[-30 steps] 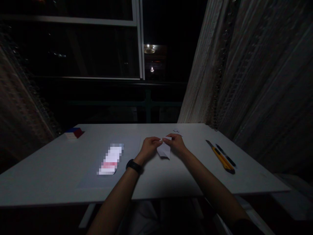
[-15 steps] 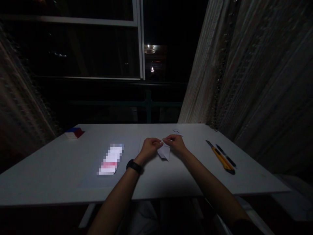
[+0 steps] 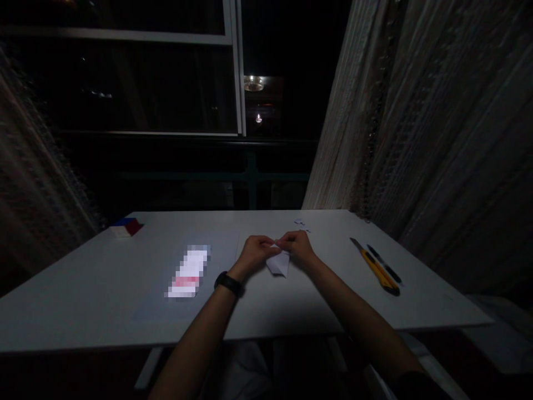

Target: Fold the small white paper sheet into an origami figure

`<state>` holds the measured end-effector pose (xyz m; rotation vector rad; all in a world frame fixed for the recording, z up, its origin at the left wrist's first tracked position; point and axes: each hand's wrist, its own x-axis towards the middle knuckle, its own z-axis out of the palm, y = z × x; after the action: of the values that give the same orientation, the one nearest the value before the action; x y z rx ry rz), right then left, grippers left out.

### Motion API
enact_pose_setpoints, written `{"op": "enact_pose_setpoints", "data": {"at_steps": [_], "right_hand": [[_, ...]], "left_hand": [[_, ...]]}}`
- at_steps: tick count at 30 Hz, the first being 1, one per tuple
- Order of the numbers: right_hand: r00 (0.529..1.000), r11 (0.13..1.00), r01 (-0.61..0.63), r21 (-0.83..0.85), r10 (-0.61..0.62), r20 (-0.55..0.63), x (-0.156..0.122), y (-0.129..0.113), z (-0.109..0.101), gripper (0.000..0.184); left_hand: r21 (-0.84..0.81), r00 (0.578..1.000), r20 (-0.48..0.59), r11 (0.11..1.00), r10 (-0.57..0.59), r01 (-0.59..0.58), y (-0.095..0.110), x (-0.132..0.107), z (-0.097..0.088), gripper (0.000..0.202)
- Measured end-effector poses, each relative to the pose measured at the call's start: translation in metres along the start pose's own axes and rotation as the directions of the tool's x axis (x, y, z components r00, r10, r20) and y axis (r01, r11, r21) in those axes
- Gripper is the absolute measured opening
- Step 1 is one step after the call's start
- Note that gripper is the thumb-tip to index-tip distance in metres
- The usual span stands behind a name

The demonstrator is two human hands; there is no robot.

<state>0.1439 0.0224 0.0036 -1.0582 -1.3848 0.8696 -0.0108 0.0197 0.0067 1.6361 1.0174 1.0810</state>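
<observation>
A small piece of folded white paper (image 3: 278, 263) is pinched at its far edge between my two hands, above the middle of the white table. My left hand (image 3: 255, 251), with a dark band on its wrist, grips the paper from the left with thumb and forefinger. From the right, my right hand (image 3: 298, 246) pinches the same edge, its fingertips almost meeting the left ones. The lower part of the paper hangs toward me and ends in a pointed corner. The exact folds under my fingertips are hidden.
A lit phone with a blurred screen (image 3: 189, 271) lies on a pale sheet (image 3: 150, 308) at left. Behind it sits a red, blue and white cube (image 3: 126, 227). A yellow box cutter (image 3: 377, 268) and a dark pen (image 3: 385, 264) lie at right. Paper scraps (image 3: 300, 222) lie beyond my hands.
My fingertips have come slightly closer together on the paper's far edge. The paper has shifted a little and shows more of its face. Other things on the table stay put.
</observation>
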Motion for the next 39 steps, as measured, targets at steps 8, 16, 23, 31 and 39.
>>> {"op": "enact_pose_setpoints", "data": {"at_steps": [8, 16, 23, 31, 39], "right_hand": [[0.996, 0.998, 0.039, -0.051, -0.034, 0.086, 0.0, -0.001, -0.004, 0.019], [0.996, 0.995, 0.039, -0.096, -0.031, 0.081, 0.002, -0.004, -0.006, 0.025], [0.997, 0.99, 0.065, 0.124, -0.07, 0.03, 0.003, -0.009, -0.01, 0.022], [0.986, 0.98, 0.127, 0.154, -0.141, 0.089, 0.002, -0.003, -0.01, 0.031], [0.963, 0.961, 0.268, -0.069, -0.267, 0.026, 0.001, -0.004, -0.006, 0.026]], "left_hand": [[-0.063, 0.995, -0.006, 0.993, -0.101, 0.1, 0.007, -0.003, 0.0, 0.03], [-0.117, 0.996, 0.059, 0.99, -0.07, 0.076, 0.004, -0.002, 0.0, 0.033], [-0.283, 0.986, -0.1, 0.954, -0.135, 0.101, 0.009, -0.001, -0.005, 0.03], [-0.405, 0.971, -0.141, 0.906, -0.192, 0.121, 0.006, 0.001, -0.009, 0.029], [-0.411, 0.983, -0.004, 0.896, -0.184, 0.166, 0.007, 0.0, -0.008, 0.033]]}}
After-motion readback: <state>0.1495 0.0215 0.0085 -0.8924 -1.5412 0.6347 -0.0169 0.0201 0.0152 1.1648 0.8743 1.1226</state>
